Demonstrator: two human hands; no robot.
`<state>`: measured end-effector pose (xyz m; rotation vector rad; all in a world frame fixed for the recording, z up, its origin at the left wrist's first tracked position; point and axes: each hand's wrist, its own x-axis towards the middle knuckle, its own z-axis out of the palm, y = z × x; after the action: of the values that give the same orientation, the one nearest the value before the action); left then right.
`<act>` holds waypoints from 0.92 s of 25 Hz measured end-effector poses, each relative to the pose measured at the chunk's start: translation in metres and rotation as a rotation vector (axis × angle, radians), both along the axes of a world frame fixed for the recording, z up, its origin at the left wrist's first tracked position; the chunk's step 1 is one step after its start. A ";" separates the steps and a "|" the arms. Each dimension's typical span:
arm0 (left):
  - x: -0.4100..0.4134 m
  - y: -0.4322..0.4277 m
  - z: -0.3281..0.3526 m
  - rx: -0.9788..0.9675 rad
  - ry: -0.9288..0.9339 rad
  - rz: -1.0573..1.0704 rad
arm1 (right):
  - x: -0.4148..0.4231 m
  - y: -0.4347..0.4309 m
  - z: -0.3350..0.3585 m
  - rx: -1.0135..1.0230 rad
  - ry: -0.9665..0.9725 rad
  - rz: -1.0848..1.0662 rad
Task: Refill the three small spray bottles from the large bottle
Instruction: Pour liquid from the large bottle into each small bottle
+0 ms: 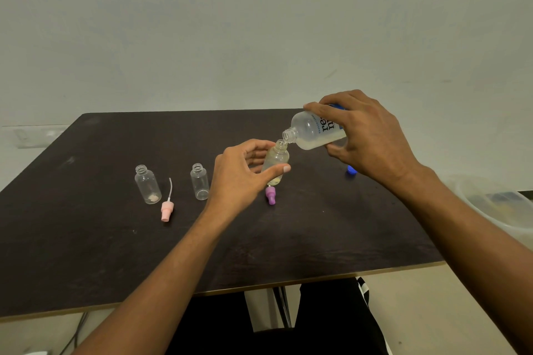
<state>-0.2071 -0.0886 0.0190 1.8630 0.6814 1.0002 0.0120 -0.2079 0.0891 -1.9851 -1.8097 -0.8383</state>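
My right hand [366, 135] grips the large clear bottle [313, 131], tipped on its side with its open neck over the mouth of a small bottle [275, 160]. My left hand [245, 173] holds that small bottle between thumb and fingers; pale liquid fills much of it. Two more small clear bottles stand uncapped on the dark table [86, 239]: one at the left [147, 185] and one in the middle [199, 181]. A pink spray cap [167, 209] with its tube lies between them. A purple spray cap [270, 195] lies just below the held bottle.
A blue cap [351, 170] lies on the table behind my right wrist. A translucent plastic tub [499, 204] sits off the table's right edge. A pale wall rises behind the table. The front edge runs near my forearms.
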 end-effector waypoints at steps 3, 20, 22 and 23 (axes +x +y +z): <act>0.000 0.000 -0.001 -0.001 0.000 -0.001 | 0.000 0.000 0.000 -0.002 -0.004 -0.006; 0.000 0.000 0.001 0.004 -0.015 -0.007 | -0.005 -0.005 -0.008 -0.058 0.244 -0.003; 0.000 0.000 0.001 0.004 -0.019 -0.004 | -0.006 -0.005 -0.011 -0.060 0.333 0.016; 0.000 0.000 0.001 0.005 -0.023 -0.003 | -0.006 -0.006 -0.013 -0.057 0.396 0.029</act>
<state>-0.2068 -0.0887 0.0201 1.8534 0.6624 1.0206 0.0056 -0.2135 0.0758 -1.9821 -1.6396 -0.3531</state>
